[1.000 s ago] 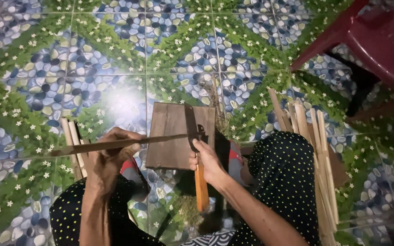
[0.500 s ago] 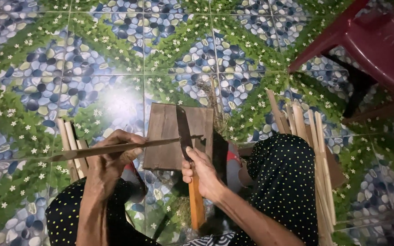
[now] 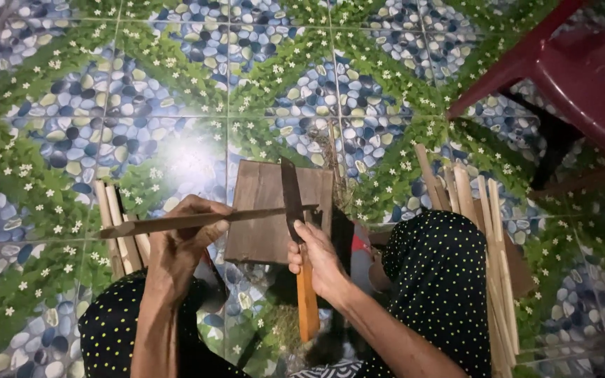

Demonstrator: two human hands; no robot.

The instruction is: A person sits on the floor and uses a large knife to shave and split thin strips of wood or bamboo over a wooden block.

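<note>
While the person is sitting low with knees in black dotted fabric [image 3: 449, 294], the right hand [image 3: 316, 262] is gripping a knife [image 3: 295, 238] by its orange handle, blade pointing away and crossing the tip of a long thin wooden strip [image 3: 197, 221]. The left hand [image 3: 187, 241] is closing around that strip, holding it level just above a brown wooden board [image 3: 260, 217] on the tiled floor [image 3: 176, 91]. The blade is working close to both hands, so a slip along the grain could likely nick a finger, and uneven pressure might snap the slender strip. 2 bundles of sticks are lying beside the knees, 1 left [image 3: 117, 224], 1 right [image 3: 491, 238]; a red plastic chair [image 3: 582, 77] is standing farther off.
</note>
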